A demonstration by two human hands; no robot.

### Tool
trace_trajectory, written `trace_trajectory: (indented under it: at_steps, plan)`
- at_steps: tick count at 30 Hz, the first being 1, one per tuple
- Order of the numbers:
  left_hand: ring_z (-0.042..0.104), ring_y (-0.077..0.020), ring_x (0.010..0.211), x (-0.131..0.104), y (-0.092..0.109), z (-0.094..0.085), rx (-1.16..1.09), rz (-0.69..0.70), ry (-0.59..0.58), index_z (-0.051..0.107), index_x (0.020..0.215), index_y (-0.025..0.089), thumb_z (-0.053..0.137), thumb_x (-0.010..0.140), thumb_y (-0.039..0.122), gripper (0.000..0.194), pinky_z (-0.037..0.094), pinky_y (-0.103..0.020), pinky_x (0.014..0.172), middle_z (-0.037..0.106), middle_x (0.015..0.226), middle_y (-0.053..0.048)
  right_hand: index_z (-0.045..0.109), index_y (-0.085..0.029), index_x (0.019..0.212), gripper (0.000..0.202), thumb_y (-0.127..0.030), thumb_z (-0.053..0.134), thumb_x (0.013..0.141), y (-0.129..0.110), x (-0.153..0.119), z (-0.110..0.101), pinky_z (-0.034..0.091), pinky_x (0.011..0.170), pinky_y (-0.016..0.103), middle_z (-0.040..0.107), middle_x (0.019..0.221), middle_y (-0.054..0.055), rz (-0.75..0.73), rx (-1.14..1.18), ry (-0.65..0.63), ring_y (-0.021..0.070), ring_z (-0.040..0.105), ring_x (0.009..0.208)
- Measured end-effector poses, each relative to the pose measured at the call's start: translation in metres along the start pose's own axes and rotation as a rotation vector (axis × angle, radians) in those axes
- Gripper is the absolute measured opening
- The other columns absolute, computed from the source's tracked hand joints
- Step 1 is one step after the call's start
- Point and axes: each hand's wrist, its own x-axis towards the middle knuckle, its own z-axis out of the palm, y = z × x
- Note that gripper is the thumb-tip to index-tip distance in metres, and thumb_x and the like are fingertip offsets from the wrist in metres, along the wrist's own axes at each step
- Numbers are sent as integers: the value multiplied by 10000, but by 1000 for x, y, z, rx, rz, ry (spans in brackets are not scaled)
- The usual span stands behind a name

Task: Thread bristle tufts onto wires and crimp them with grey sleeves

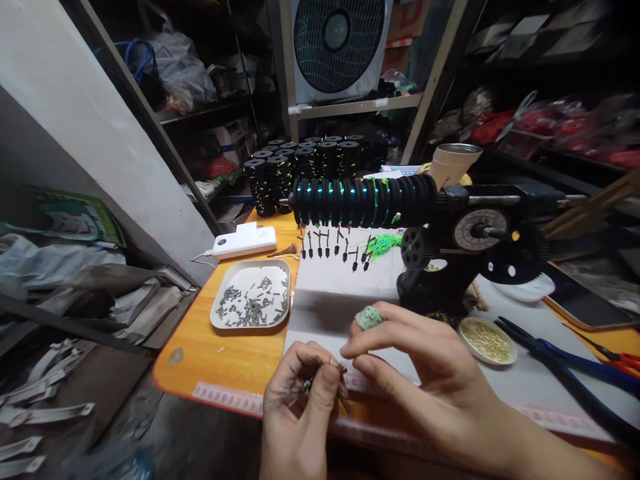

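My left hand (305, 400) is closed, thumb against fingers, on small dark pieces with thin strands; a reddish-brown bit shows at the thumb tip, the rest is hidden. Just to its right, my right hand (425, 373) has its thumb and index fingertips close together; whatever lies between them is too small to make out. A green wrap (369, 318) covers one finger of that hand. Beyond both hands, a black hand-cranked winding machine (480, 230) carries a row of black ring spools (365, 202) wound with blue-green line. Several small brown and black pieces (327, 243) dangle below the spools.
A white tray (219, 313) of small grey metal parts sits at left, near a white power bank (245, 241). At right are a dish of brass-coloured bits (487, 340) and dark-handled pliers (560, 363). Stacked black spools (295, 160) stand behind; bright green strands (383, 247) lie under the machine.
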Motion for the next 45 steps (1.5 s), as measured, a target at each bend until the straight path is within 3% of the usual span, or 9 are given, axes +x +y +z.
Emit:
trace_trajectory:
  at_steps: [11,16,21,25,31,38,45]
  plan:
    - [492,-72,568,-1,-5,4,-18,72,1,656,728,215,734,846,344,191,408,-121,543,580,625,36,566,-174,837,135,-84,502,914,-2,-2,2,421,515,209,546,775,34,53,34,-78,140,513,676]
    - [400,-44,480,0,-2,5,-105,-1,6,654,719,202,758,822,366,219,344,-110,463,580,591,44,563,-170,824,141,-77,498,907,-2,-5,2,423,531,224,543,765,35,36,25,-52,141,511,666]
    - [531,-69,516,-2,-1,7,9,-28,69,712,743,192,836,724,395,239,402,-118,489,639,570,14,565,-173,842,130,-76,508,907,0,-4,2,429,572,250,555,767,33,5,-12,-6,149,523,683]
    - [556,-71,526,-3,-3,10,41,32,117,712,706,210,865,685,368,221,423,-117,509,642,579,32,563,-172,841,129,-76,511,908,2,-1,3,420,571,246,548,758,23,-4,-13,-5,137,518,664]
    - [533,-93,573,-1,-10,9,93,126,95,689,701,215,845,716,335,197,447,-167,573,612,652,35,552,-178,850,121,-78,511,906,0,-2,3,428,572,251,544,763,23,-7,-22,1,146,517,672]
    - [429,-36,452,-2,-5,8,-10,-69,55,642,702,182,836,712,430,315,328,-98,435,551,510,52,605,-171,857,143,-107,516,950,1,-2,2,419,617,251,577,767,19,36,32,-1,136,532,695]
    - [353,-27,424,1,-2,6,-72,-89,23,633,722,176,829,727,421,313,290,-110,410,543,517,54,645,-172,857,153,-128,534,951,2,-1,3,413,610,264,593,755,23,47,64,7,147,548,692]
